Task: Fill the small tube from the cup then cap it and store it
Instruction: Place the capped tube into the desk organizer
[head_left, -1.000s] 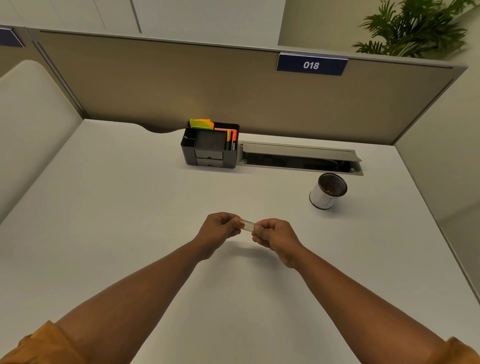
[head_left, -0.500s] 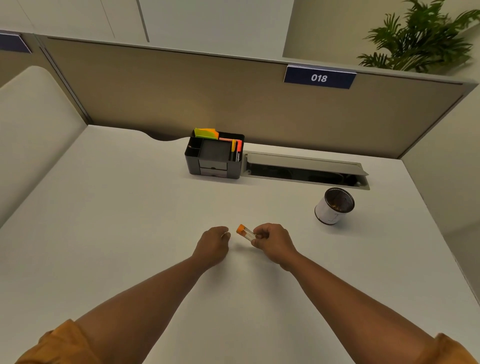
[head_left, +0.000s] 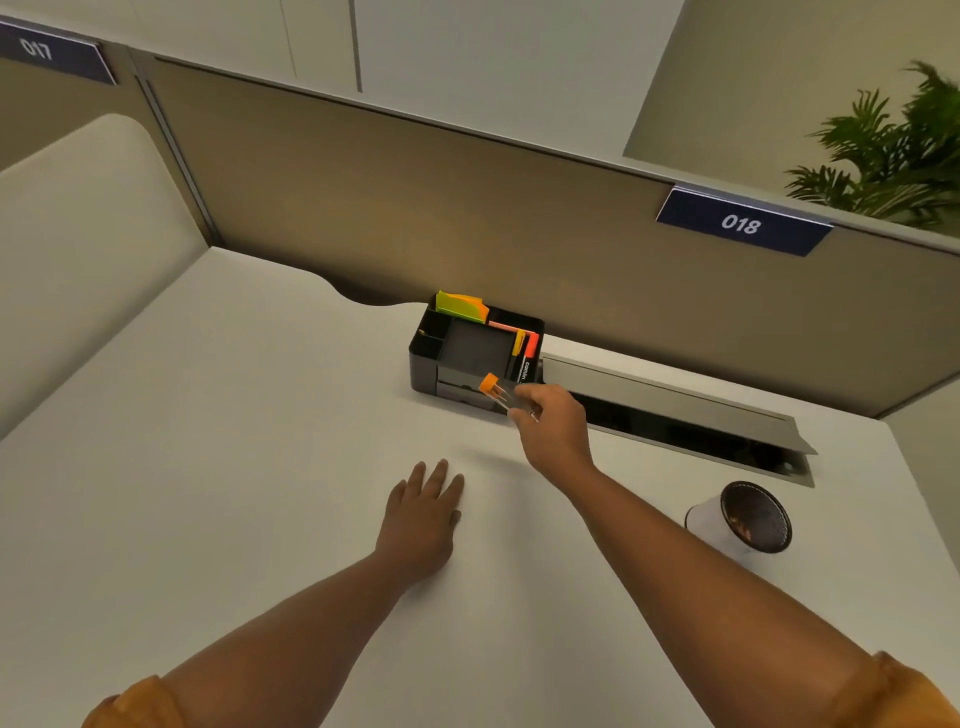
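My right hand (head_left: 551, 427) grips a small clear tube (head_left: 500, 393) with an orange cap on its far end. The tube hangs tilted just in front of the black desk organiser (head_left: 423, 358), cap end toward the organiser's front wall. My left hand (head_left: 423, 512) lies flat on the white desk with fingers spread and nothing in it. The white cup (head_left: 744, 517) with a dark inside stands at the right, well apart from both hands.
The organiser holds yellow and orange sticky notes (head_left: 460, 304) and markers (head_left: 524, 351). A grey cable tray with a raised lid (head_left: 670, 397) runs along the back right. A beige partition (head_left: 467, 208) closes the back, a padded divider (head_left: 78, 234) the left.
My right hand has carried the capped tube forward, from mid-desk to the organiser's front. My left hand let go of the tube and now rests flat and open on the desk.
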